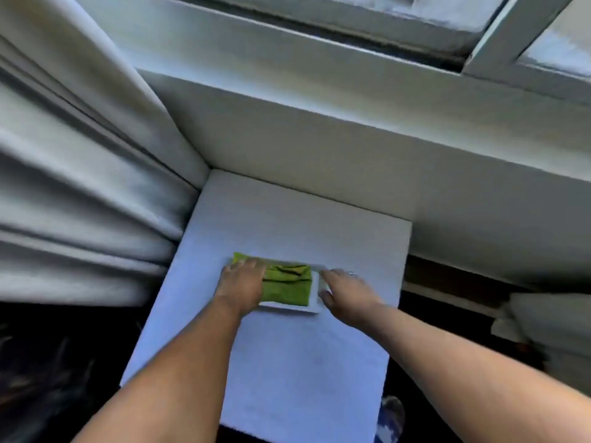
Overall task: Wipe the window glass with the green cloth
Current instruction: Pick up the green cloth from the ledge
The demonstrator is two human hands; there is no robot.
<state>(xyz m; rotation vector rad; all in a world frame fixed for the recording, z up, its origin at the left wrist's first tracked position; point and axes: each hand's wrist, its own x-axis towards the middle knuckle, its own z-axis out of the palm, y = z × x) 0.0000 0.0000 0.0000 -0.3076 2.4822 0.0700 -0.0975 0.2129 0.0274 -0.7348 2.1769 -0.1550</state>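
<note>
A folded green cloth point(287, 284) lies in a shallow white tray point(315, 295) on a pale table top point(297, 362). My left hand point(241, 284) rests on the cloth's left part, palm down, fingers spread over it. My right hand point(343, 290) is at the tray's right edge, fingers curled against its rim; a ring shows on one finger. The window glass point(431, 11) is at the top of the view, behind a white frame point(486, 49). The picture is blurred, so I cannot tell whether either hand has a firm grip.
Pale curtains point(73, 174) hang in folds at the left, touching the table's corner. A wide white sill point(335, 100) runs below the window. A pale bundle point(547, 321) sits at the right. Dark floor lies on both sides of the table.
</note>
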